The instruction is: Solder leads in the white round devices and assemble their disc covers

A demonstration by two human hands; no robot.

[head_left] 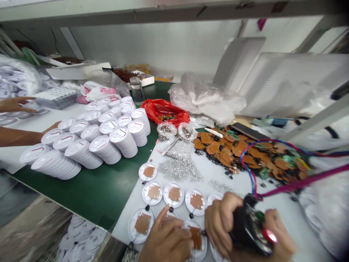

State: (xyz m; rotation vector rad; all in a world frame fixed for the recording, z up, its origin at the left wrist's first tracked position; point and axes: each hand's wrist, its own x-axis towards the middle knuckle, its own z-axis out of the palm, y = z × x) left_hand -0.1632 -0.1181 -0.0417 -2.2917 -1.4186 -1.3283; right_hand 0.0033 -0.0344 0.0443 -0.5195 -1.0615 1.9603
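Observation:
My right hand is wrapped round a black electric screwdriver with a red button or light and a green part; its tip is hidden. Wires and a magenta cord run from its upper end. To its left, my left hand lies over the white round covers with its fingers spread, the index finger reaching over one cover. Each cover, such as this white round cover, bears a square brown circuit board, and most show a small black part on a wire. My left hand partly hides several of them.
Tall stacks of white covers stand on the green mat. Loose screws lie in a heap beyond the covers, near brown boards and a red bag. At far left, another person's hands handle covers.

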